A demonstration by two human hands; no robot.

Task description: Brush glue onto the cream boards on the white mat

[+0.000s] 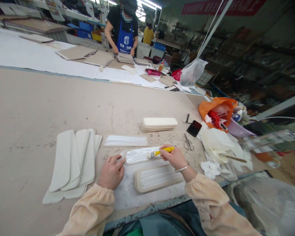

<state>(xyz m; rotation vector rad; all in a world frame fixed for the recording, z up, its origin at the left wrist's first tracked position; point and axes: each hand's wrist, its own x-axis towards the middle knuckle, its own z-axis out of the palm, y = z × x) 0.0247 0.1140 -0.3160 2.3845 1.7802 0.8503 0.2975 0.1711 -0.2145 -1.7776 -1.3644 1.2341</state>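
My right hand is closed round the yellow handle of a paintbrush. Its bristles rest on a rounded, strip-shaped panel streaked with wet white coating. At that panel's left end my left hand lies with fingers bent and apart, the fingertips touching its edge. Nearer to me is a stack of similar panels, its top one white-streaked and partly hidden by my right arm. Another coated panel lies just beyond. Farther back stands a neat stack of cream panels.
Larger pale panels are fanned out at left. To the right lie scissors, a black phone, a whitish container with a stick, crumpled tissue and an orange bag. A person in a blue apron handles sheets across the table.
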